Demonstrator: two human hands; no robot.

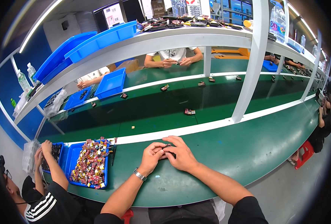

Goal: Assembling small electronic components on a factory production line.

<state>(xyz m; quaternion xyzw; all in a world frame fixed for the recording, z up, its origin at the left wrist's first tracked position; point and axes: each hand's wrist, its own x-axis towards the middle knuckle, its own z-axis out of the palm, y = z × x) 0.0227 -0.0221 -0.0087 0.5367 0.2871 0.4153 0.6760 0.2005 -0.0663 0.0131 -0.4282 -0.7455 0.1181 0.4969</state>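
Observation:
My left hand and my right hand meet over the green bench top. Between their closed fingertips is a small dark part, mostly covered by the fingers, so its kind does not show. On my left, nearest the left hand, a blue tray holds a heap of small red, yellow and white wired parts. A tiny pale scrap lies on the bench near my left wrist.
Beyond a white rail, several small parts, one a red and white piece, are scattered along a green belt. A white post rises at right, under a loaded shelf. Co-workers sit left and opposite.

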